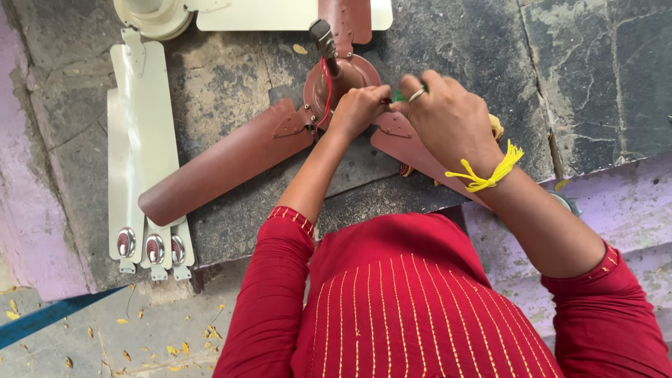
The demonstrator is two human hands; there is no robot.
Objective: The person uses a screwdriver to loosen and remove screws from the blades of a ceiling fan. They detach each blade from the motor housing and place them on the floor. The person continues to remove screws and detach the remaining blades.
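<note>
I judge the blade-fastening step in hand: my left hand point(358, 108) steadies the brown metal ceiling fan point(336, 80) lying on the stone slab point(231, 77); my right hand point(448, 119) pinches a small green tool point(400, 96). Next calls for steady turning.

I have one camera, and it sits on the person's head. It looks almost straight down past the red top with thin gold stripes point(413, 301) to the dark grey stone slab point(476, 42). It is close, so the two arms fill the middle. The brown metal ceiling fan point(231, 161) lies near the top, partly cut off by the edge
</note>
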